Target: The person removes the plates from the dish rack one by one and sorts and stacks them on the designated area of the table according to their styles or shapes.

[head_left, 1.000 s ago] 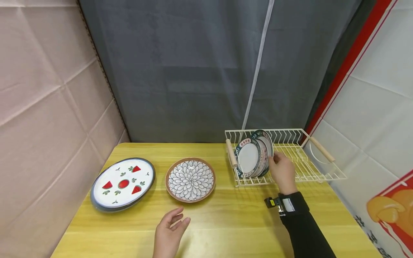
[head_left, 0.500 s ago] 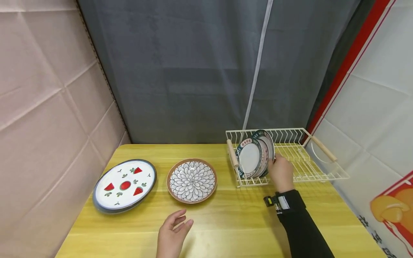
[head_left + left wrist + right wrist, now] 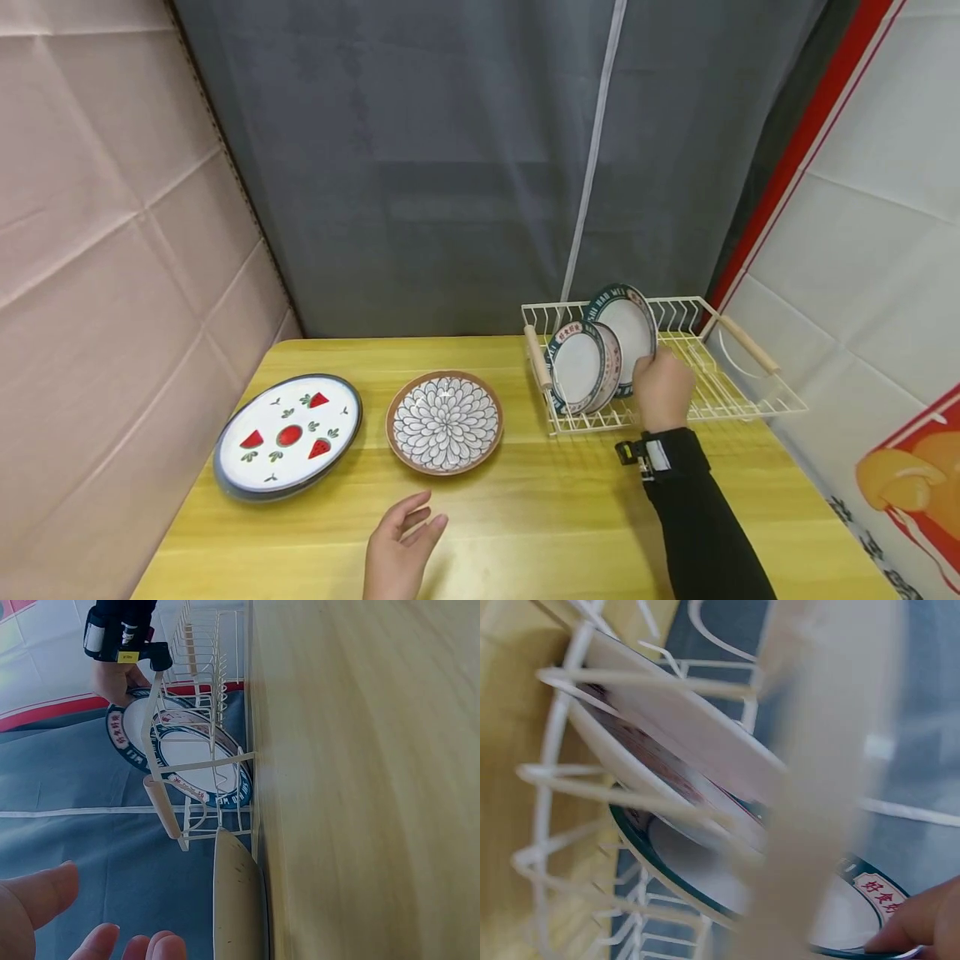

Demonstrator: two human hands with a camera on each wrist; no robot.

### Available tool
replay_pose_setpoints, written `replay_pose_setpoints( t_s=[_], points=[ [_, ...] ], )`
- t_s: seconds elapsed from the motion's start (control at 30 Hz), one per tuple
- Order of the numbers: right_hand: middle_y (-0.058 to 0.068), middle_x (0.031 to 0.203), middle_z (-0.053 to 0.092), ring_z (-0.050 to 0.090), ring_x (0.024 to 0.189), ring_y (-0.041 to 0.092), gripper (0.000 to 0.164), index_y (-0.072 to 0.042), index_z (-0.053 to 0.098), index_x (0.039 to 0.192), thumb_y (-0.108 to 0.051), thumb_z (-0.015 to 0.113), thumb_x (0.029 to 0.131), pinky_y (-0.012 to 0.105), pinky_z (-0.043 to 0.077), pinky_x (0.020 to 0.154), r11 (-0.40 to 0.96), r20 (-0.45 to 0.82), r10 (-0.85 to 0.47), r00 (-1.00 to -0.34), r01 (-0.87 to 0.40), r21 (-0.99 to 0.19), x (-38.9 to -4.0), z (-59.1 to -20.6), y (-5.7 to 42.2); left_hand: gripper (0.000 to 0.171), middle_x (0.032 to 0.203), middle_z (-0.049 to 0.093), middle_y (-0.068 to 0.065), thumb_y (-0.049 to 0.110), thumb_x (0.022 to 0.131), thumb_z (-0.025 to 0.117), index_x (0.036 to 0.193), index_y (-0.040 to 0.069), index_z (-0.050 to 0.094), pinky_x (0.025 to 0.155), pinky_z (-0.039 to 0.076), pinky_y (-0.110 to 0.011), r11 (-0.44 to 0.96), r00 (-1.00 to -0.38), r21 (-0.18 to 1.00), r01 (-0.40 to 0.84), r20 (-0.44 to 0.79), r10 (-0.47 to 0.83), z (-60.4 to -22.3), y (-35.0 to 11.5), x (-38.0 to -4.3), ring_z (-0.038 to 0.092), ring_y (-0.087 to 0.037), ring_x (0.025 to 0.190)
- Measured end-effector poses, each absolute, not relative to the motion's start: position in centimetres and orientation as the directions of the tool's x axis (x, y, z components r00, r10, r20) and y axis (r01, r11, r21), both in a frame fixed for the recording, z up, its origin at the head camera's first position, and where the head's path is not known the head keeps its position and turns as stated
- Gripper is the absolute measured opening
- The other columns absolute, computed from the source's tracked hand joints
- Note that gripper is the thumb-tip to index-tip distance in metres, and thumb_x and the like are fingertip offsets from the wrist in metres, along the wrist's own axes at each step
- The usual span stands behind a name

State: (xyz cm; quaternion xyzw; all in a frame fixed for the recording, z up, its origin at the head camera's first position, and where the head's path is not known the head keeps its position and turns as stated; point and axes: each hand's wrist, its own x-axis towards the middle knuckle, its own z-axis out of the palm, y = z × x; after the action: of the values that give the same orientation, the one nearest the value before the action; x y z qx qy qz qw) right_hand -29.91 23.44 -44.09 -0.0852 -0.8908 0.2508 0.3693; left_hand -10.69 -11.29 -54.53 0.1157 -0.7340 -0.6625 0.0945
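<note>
My right hand [image 3: 663,390] pinches the right edge of a green-rimmed plate [image 3: 628,333] in the white wire dish rack [image 3: 538,357]. This plate stands higher than the two beside it: another green-rimmed plate [image 3: 576,367] and a pink-patterned dish [image 3: 611,367], both leaning on edge at the rack's left end. In the right wrist view, my fingertips [image 3: 911,922] lie at the held plate's rim, while a blurred rack bar crosses in front. My left hand [image 3: 402,546] hovers over the table with relaxed fingers, holding nothing, just in front of a brown-rimmed plate [image 3: 444,422] with a petal pattern.
A large white plate with watermelon pictures [image 3: 337,425] lies at the left of the wooden table [image 3: 540,517], on top of another grey-edged one. A grey curtain [image 3: 435,183] hangs behind, and light cloth walls stand at both sides.
My right hand has drawn the green-rimmed plate up and to the right, apart from the other two dishes. The left hand has stayed nearly in place.
</note>
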Motion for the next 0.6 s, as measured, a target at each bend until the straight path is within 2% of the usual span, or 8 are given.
replay_pose_setpoints(
  t_s=[0.13, 0.4, 0.47, 0.53, 0.6],
  points=[
    [0.044, 0.08, 0.069, 0.066, 0.07, 0.064, 0.025, 0.022, 0.068, 0.09, 0.006, 0.052, 0.1, 0.069, 0.044, 0.058, 0.852, 0.657, 0.379, -0.651, -0.031, -0.522, -29.3, -43.1, 24.3, 0.045, 0.144, 0.074, -0.027, 0.01, 0.1, 0.088, 0.139, -0.006, 0.073, 0.1, 0.071, -0.039, 0.104, -0.955, 0.994, -0.035, -0.003, -0.296, -54.5, -11.3, -10.7, 0.076, -0.038, 0.126],
    [0.045, 0.094, 0.074, 0.071, 0.08, 0.065, 0.027, 0.024, 0.072, 0.112, 0.003, 0.056, 0.106, 0.072, 0.047, 0.065, 0.815, 0.731, 0.447, -0.515, -0.104, -0.571, -27.4, -41.9, 25.8, 0.045, 0.143, 0.074, -0.028, 0.009, 0.099, 0.088, 0.139, -0.005, 0.074, 0.099, 0.071, -0.036, 0.112, -0.953, 0.993, -0.024, 0.011, -0.303, -54.5, -11.4, -10.6, 0.076, -0.041, 0.125],
    [0.044, 0.097, 0.076, 0.072, 0.084, 0.065, 0.027, 0.023, 0.072, 0.113, 0.002, 0.057, 0.106, 0.07, 0.048, 0.066, 0.808, 0.746, 0.461, -0.48, -0.119, -0.576, -26.9, -41.5, 25.8, 0.045, 0.143, 0.074, -0.029, 0.009, 0.099, 0.088, 0.139, -0.006, 0.074, 0.099, 0.071, -0.037, 0.113, -0.952, 0.993, -0.023, 0.013, -0.305, -54.5, -11.4, -10.5, 0.076, -0.042, 0.125],
    [0.043, 0.098, 0.077, 0.074, 0.085, 0.064, 0.026, 0.023, 0.072, 0.111, 0.002, 0.058, 0.107, 0.061, 0.047, 0.065, 0.798, 0.755, 0.475, -0.452, -0.14, -0.586, -26.3, -41.1, 25.6, 0.044, 0.143, 0.074, -0.029, 0.009, 0.099, 0.088, 0.139, -0.006, 0.074, 0.1, 0.071, -0.038, 0.115, -0.951, 0.993, -0.02, 0.017, -0.308, -54.4, -11.3, -10.5, 0.077, -0.042, 0.125],
    [0.04, 0.104, 0.079, 0.077, 0.089, 0.061, 0.026, 0.022, 0.074, 0.116, 0.003, 0.058, 0.107, 0.036, 0.05, 0.067, 0.778, 0.756, 0.494, -0.43, -0.169, -0.604, -25.6, -40.8, 25.3, 0.044, 0.143, 0.074, -0.029, 0.009, 0.099, 0.088, 0.139, -0.006, 0.074, 0.101, 0.071, -0.04, 0.115, -0.95, 0.993, -0.019, 0.018, -0.312, -54.4, -11.4, -10.5, 0.077, -0.042, 0.125]
  ],
)
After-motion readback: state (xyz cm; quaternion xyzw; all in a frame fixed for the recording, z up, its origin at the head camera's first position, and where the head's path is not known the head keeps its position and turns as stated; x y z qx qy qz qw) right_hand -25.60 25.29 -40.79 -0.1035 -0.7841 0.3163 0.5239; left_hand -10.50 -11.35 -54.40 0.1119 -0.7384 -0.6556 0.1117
